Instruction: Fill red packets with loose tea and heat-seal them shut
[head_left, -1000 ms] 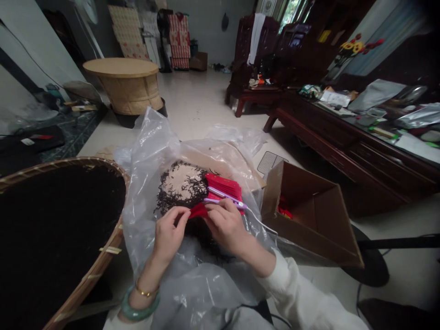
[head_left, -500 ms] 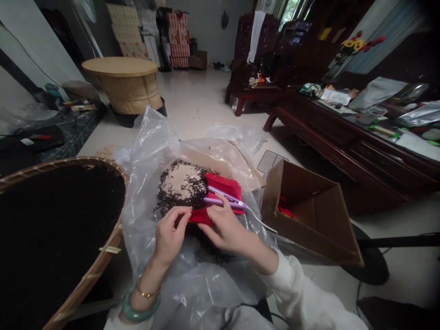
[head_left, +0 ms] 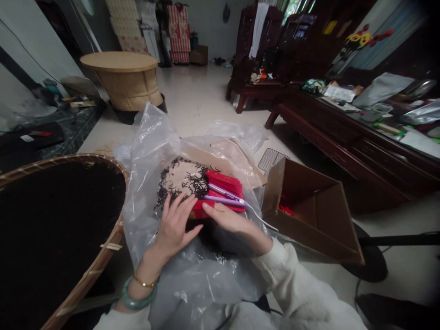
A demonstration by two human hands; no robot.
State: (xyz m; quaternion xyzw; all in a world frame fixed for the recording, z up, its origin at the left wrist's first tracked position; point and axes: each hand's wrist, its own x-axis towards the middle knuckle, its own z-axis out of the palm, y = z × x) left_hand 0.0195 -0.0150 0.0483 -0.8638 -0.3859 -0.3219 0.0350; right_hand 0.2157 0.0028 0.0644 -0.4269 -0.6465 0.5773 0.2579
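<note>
My right hand [head_left: 230,222] grips a small red packet [head_left: 202,211], its thumb on top. My left hand [head_left: 177,224] is beside the packet's left end, fingers spread; whether its fingertips touch the packet I cannot tell. Just beyond lies a purple flat iron [head_left: 228,200] with a white cord, resting on a stack of red packets [head_left: 225,181]. Dark, twisted dried leaves [head_left: 195,183] are scattered over a pale surface, and more of them lie below my hands. Clear plastic sheeting [head_left: 147,151] surrounds all this.
A large woven basket [head_left: 125,183] of dark leaves stands at the left. On the right is an open cardboard box [head_left: 309,229] with red packets inside. Beyond are a dark wooden table [head_left: 343,137] with clutter and a round-topped wicker drum [head_left: 127,85].
My left hand has gone from pinching the packet's left end to spread fingers. The packet is now tilted flatter, with more of its face showing; my right hand still has it.
</note>
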